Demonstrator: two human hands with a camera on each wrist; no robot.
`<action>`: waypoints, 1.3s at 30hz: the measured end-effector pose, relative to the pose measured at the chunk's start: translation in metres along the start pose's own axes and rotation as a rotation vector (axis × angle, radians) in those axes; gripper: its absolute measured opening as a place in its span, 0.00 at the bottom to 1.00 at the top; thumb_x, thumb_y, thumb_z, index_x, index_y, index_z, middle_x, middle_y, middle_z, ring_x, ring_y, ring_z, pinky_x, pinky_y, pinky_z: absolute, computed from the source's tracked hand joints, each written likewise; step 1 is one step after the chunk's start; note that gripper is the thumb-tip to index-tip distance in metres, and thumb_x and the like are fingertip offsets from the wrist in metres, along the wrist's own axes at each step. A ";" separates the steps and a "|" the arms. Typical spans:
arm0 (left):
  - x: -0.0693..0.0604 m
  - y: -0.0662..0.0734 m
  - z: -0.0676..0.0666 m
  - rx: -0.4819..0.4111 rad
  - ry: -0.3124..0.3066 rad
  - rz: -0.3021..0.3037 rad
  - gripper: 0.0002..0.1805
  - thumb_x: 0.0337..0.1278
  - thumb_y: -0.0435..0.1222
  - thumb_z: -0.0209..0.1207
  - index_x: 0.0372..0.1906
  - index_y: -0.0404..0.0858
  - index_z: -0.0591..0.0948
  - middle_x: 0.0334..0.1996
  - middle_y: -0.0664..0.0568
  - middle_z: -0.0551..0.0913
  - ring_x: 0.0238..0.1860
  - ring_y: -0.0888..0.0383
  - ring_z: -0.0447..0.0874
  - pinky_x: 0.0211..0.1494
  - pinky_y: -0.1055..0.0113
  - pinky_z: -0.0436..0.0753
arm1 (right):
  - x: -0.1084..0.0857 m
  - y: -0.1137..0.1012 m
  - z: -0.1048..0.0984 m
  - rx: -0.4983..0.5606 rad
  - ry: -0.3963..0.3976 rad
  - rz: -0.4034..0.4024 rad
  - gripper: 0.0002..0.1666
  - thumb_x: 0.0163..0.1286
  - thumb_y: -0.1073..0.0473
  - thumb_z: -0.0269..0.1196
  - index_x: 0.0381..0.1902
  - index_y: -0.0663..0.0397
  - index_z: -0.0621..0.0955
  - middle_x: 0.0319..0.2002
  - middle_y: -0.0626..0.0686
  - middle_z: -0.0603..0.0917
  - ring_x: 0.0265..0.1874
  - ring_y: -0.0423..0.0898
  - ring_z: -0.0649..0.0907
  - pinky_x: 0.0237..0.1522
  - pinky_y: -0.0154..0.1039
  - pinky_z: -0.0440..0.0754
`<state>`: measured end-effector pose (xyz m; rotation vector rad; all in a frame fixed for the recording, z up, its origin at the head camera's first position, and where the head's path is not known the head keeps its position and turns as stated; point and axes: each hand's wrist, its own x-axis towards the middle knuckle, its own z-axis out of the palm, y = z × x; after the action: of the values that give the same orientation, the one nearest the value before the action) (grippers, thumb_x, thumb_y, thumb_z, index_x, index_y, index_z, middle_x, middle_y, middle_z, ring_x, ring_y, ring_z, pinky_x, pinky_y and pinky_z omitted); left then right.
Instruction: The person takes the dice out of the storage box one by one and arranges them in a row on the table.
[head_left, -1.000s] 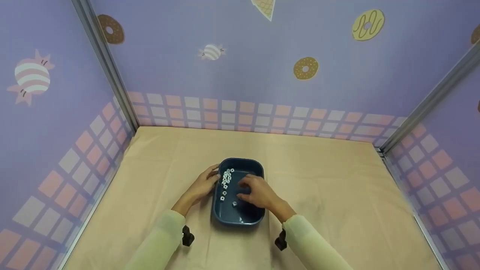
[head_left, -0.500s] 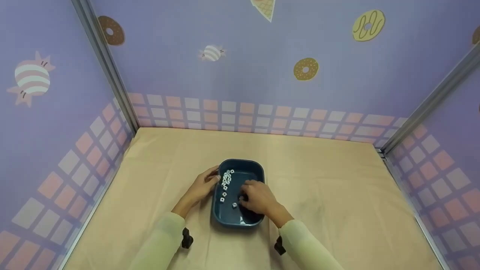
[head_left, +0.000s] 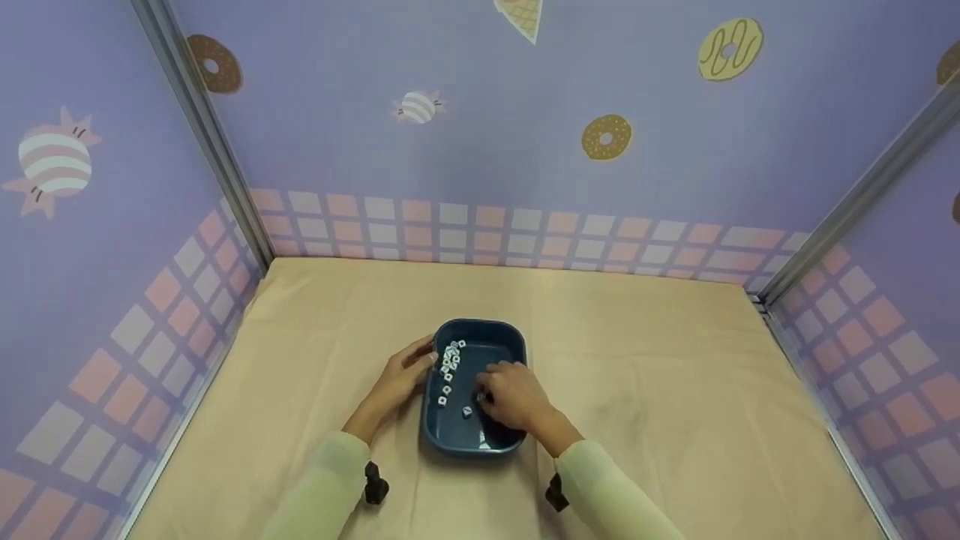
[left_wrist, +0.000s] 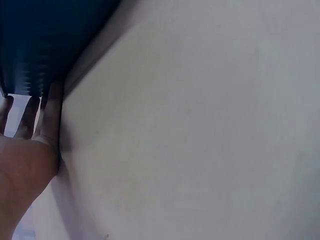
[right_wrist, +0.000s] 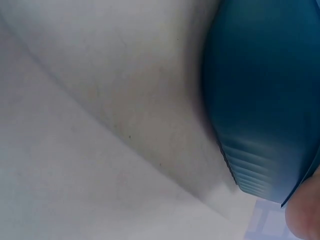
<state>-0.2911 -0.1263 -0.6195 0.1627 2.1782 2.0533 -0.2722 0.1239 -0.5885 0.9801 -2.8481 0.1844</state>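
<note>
Tray edge: The raised rim of a dark blue tray stands between a person's two hands, its long sides running away from the body.
Room around: Cloth stretches on both sides and behind, leaving the tray well apart from all three walls; the left hand borders its left side, and the right hand reaches in over the right rim.
Surface: The cloth is pale and lightly creased, with the tray set on it near the middle, closer to the person than to the back wall.
Booth: Purple panels carry donuts, striped candies and an ice cream cone above a pink-and-white check band; metal posts mark the two far corners.
Sleeves: Pale cuffs cover both forearms, a small black device showing at the left wrist and another at the right.
Tray contents: Small white pieces with dark centers bunch along the left side, thinning to a loose line toward the person; a lone piece lies apart, nearer the tray's middle.
Left fingers: Straight and slightly spread, they touch the tray's outer wall, the thumb at the rim.
Right fingers: Curled down inside the tray, thumb and fingertips close around a small piece; whether they pinch it or only touch it, one cannot tell.
</note>
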 end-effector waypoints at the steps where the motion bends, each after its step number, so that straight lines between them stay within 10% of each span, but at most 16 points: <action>1: 0.000 -0.001 0.001 0.000 0.006 0.002 0.29 0.79 0.42 0.60 0.78 0.44 0.72 0.76 0.45 0.72 0.78 0.44 0.66 0.78 0.44 0.68 | -0.001 0.000 0.001 0.008 0.007 -0.001 0.07 0.67 0.53 0.72 0.40 0.48 0.88 0.34 0.47 0.86 0.36 0.48 0.83 0.38 0.45 0.81; 22: -0.003 -0.003 0.005 0.015 0.016 -0.023 0.30 0.77 0.46 0.61 0.77 0.42 0.74 0.74 0.45 0.75 0.75 0.45 0.72 0.75 0.47 0.74 | -0.005 0.012 -0.019 0.422 0.161 0.017 0.06 0.71 0.61 0.72 0.43 0.52 0.86 0.41 0.47 0.84 0.44 0.44 0.83 0.50 0.43 0.86; 31: -0.002 0.000 0.004 -0.007 0.012 -0.017 0.29 0.78 0.45 0.61 0.77 0.42 0.75 0.75 0.45 0.75 0.75 0.45 0.71 0.76 0.47 0.73 | -0.027 0.055 -0.049 0.567 0.307 0.086 0.07 0.68 0.68 0.73 0.43 0.57 0.86 0.39 0.50 0.85 0.39 0.49 0.86 0.45 0.49 0.89; 39: -0.002 0.000 0.002 0.033 0.049 -0.055 0.29 0.77 0.48 0.61 0.77 0.45 0.75 0.76 0.47 0.73 0.77 0.44 0.68 0.76 0.46 0.72 | -0.050 0.085 -0.024 0.614 0.304 0.213 0.07 0.67 0.70 0.72 0.39 0.54 0.86 0.37 0.48 0.85 0.39 0.48 0.85 0.43 0.52 0.88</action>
<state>-0.2883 -0.1246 -0.6200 0.0561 2.2197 2.0132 -0.2841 0.2240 -0.5793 0.6368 -2.6347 1.1703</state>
